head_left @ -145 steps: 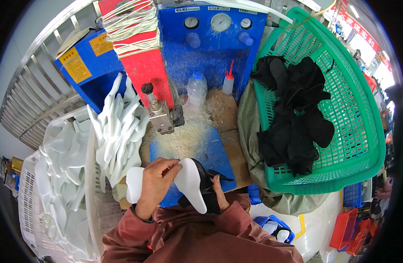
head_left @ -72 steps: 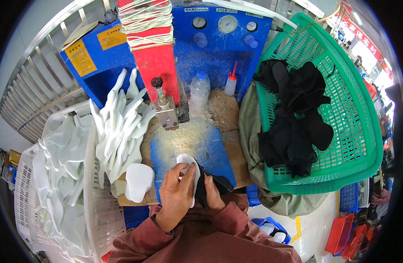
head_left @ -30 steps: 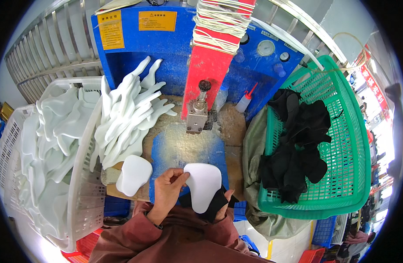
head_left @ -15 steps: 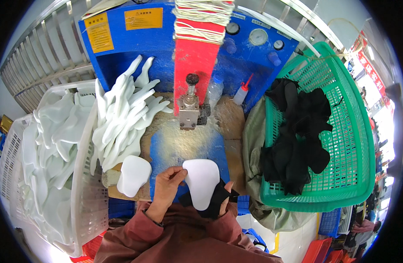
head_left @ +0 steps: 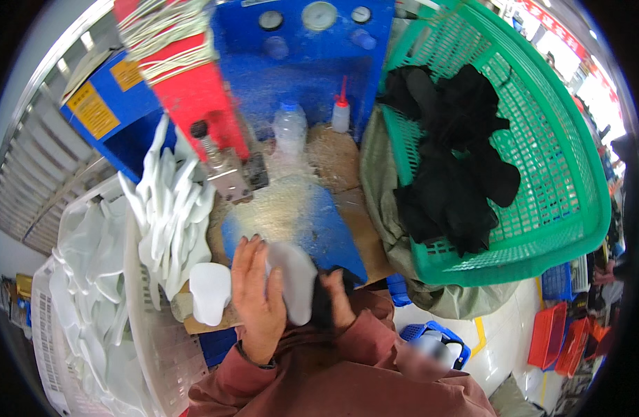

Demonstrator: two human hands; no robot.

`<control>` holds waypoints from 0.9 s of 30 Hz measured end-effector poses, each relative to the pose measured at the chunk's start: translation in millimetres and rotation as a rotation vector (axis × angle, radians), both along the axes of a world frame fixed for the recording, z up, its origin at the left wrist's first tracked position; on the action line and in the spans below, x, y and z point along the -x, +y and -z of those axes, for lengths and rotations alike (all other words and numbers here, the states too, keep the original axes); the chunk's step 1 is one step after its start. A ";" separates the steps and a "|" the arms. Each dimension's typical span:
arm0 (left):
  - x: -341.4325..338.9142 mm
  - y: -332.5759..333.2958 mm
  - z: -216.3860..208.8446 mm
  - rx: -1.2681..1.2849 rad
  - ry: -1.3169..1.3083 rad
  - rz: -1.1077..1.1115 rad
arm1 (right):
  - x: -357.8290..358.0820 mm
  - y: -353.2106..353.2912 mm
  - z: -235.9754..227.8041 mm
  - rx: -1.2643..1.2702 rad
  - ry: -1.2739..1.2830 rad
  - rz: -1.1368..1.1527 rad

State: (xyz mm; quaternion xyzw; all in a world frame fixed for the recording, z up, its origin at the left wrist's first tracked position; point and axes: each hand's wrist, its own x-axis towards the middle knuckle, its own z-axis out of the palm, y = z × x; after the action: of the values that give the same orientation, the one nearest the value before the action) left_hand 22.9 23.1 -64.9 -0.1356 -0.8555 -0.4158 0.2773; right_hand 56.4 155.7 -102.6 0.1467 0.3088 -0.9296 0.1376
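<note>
A white, smooth, tapered pad (head_left: 296, 285), blurred by motion, stands tilted in front of me over the work surface. My left hand (head_left: 259, 299) is beside its left edge, fingers stretched out and thumb against or very near the pad. Dark cloth shows at the pad's right side: a black fabric piece (head_left: 322, 306), gripped by my right hand (head_left: 340, 300), whose fingertips are mostly hidden behind it. Another white pad (head_left: 210, 293) of similar shape lies on the left of the bench. Behind my hands is a dusty blue board (head_left: 333, 222).
A red machine arm (head_left: 194, 104) with a metal head (head_left: 227, 177) rises beyond my left hand. White pads (head_left: 170, 222) are heaped beside a white basket (head_left: 135, 313). Black fabric pieces (head_left: 458, 167) fill part of a green basket (head_left: 542, 257). Two bottles stand by the blue panel (head_left: 305, 62).
The view has swung to the right. My left hand has gone from pinching the pad's upper left edge to lying stretched along its side. The pad now looks turned more edge-on.
</note>
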 end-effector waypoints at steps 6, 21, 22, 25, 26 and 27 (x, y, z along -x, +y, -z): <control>12.7 45.7 19.3 -0.022 -0.097 0.110 | 2.8 -9.5 16.6 -0.111 0.207 0.046; -104.0 61.0 7.9 0.274 -0.388 0.822 | -92.4 70.9 15.3 -0.074 0.152 0.284; -104.2 68.6 1.3 0.236 -0.359 0.907 | -113.2 84.3 11.3 -0.016 0.100 0.242; -101.5 98.4 -8.0 0.022 -0.765 1.164 | -166.7 123.8 12.2 -0.177 -0.113 0.316; -100.6 107.3 -8.7 -0.022 -0.879 1.249 | -189.0 140.2 16.2 -0.250 -0.170 0.375; -103.6 114.3 -8.8 -0.068 -0.935 1.315 | -209.1 136.4 19.9 0.021 -0.150 0.600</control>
State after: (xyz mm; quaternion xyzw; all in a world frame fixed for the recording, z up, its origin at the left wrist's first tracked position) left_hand 126.6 137.4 -56.1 -0.4147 -0.6148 -0.5335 -0.4068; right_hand 265.5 292.1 -122.5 0.2983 0.2310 -0.9184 -0.1191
